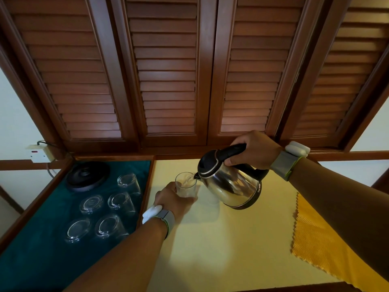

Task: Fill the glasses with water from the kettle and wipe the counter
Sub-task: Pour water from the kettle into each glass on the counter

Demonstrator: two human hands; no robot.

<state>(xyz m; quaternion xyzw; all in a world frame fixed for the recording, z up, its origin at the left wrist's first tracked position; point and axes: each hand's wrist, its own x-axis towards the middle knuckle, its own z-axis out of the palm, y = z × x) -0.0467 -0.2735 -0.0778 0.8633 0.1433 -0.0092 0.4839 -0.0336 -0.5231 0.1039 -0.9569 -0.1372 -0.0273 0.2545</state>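
Right hand (252, 149) wraps the black handle of the kettle (231, 186), spout tipped at the rim of the glass (186, 186), water running in. Kettle: steel, prob. heavy w/ water, so the handle's the spot. Left hand (171, 199) grips the glass low, near the back-left corner of the counter (231, 249); it's fragile, slippery if wet.

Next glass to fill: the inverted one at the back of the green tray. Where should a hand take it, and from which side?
Wrap the side wall of the back glass, probably from its right, the counter side. It stands base up, so there is no open rim to pinch, and the kettle base crowds its left.
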